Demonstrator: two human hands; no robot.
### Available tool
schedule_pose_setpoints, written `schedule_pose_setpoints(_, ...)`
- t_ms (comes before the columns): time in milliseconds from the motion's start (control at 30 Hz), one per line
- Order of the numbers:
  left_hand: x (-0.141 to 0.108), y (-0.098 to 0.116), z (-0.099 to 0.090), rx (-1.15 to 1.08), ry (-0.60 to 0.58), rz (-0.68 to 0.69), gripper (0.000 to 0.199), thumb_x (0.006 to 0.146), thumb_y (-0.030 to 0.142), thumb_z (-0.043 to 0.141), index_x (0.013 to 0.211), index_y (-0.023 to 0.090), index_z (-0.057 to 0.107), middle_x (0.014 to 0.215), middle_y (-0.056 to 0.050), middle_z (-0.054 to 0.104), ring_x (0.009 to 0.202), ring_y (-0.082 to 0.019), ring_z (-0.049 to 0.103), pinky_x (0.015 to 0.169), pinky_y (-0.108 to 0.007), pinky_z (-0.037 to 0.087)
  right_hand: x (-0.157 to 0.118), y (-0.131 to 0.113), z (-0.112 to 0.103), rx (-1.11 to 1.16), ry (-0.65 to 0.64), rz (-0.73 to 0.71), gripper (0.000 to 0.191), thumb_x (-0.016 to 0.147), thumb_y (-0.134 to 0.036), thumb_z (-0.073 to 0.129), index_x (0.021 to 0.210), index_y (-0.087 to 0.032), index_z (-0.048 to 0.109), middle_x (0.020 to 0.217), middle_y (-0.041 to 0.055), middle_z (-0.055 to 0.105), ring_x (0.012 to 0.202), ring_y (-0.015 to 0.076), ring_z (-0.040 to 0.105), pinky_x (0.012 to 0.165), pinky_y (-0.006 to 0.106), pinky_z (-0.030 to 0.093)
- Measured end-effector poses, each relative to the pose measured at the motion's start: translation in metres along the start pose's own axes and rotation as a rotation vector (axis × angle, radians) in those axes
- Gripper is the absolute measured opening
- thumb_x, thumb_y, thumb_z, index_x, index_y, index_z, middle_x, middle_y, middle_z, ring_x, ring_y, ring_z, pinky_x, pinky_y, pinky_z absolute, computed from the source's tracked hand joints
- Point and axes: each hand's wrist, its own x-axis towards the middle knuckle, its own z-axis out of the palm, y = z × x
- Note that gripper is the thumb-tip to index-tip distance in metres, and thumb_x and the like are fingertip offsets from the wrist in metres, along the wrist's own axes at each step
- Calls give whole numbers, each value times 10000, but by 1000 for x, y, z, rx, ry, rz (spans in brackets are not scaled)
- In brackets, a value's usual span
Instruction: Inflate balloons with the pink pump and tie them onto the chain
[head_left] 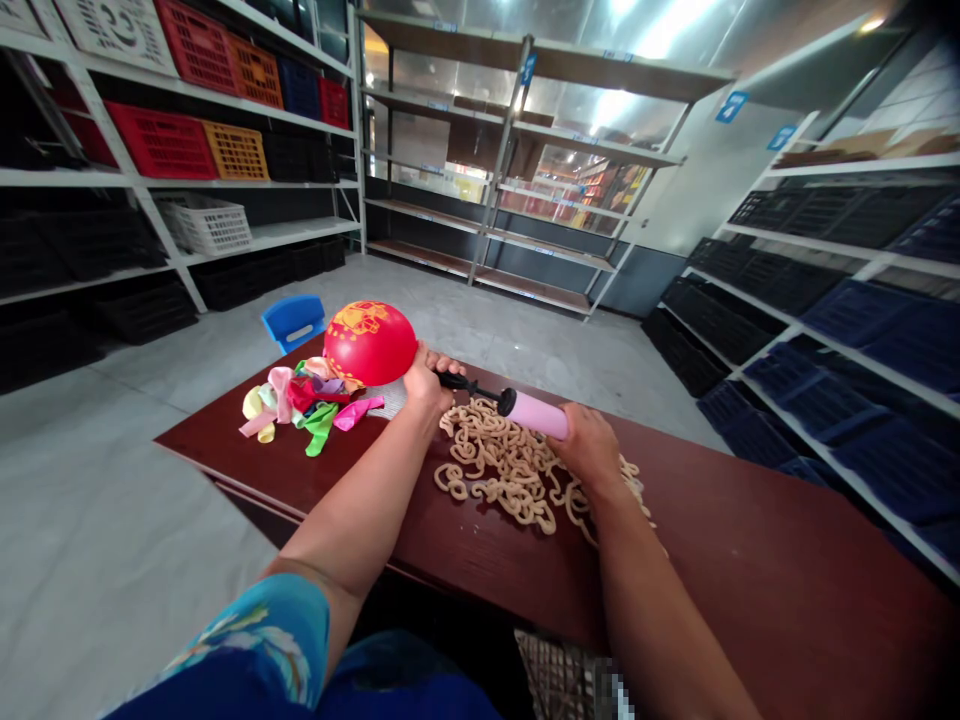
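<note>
A red balloon (370, 343) with a yellow print, rounded out with air, is at the fingers of my left hand (429, 378). That hand is closed around the balloon's neck and the black end of a hand pump. My right hand (589, 440) grips the pump's pink barrel (538, 414), and a black rod shows between the two hands. Limp balloons (307, 397) in several colours lie in a pile on the left of the dark red table (720, 520). Beneath the pump and my right hand, many beige curled pieces (510, 465) are heaped on the tabletop.
Past the table's left far edge stands a blue plastic chair (294, 320). Shelves (262, 236) with red, orange and white crates line the left wall. A metal rack (480, 222) is at the back, and dark crates (870, 330) fill shelves on the right.
</note>
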Motion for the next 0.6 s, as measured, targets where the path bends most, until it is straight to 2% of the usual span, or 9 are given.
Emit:
schedule_pose_setpoints(133, 12, 19, -8, -10, 67, 92, 432, 834, 424, 462, 558, 195, 220, 435, 54, 276, 391, -101, 375, 500, -270, 367, -1, 20, 1, -39, 7, 112, 289, 689, -271, 559, 969, -203, 532, 930, 60, 599, 894, 215, 489, 688, 299, 298)
schedule_pose_setpoints(233, 15, 22, -10, -13, 76, 111, 421, 832, 414, 462, 570, 195, 217, 434, 58, 281, 387, -102, 377, 490, -266, 360, -1, 25, 5, -54, 3, 152, 270, 686, -244, 542, 950, -190, 529, 919, 63, 596, 858, 208, 489, 664, 295, 288)
schedule_pose_setpoints(367, 12, 13, -10, -19, 80, 73, 428, 834, 413, 461, 571, 196, 201, 435, 56, 277, 383, -102, 373, 478, -264, 350, -1, 13, 6, -62, -1, 81, 271, 678, -259, 560, 932, -181, 511, 897, 67, 592, 834, 207, 481, 645, 288, 286)
schedule_pose_setpoints(600, -4, -17, -2, -21, 30, -47, 421, 847, 386, 438, 558, 195, 198, 444, 45, 281, 391, -110, 372, 485, -283, 358, -3, -18, 3, -23, 3, -43, 266, 725, -336, 561, 931, -182, 494, 876, 70, 585, 841, 209, 484, 669, 287, 295)
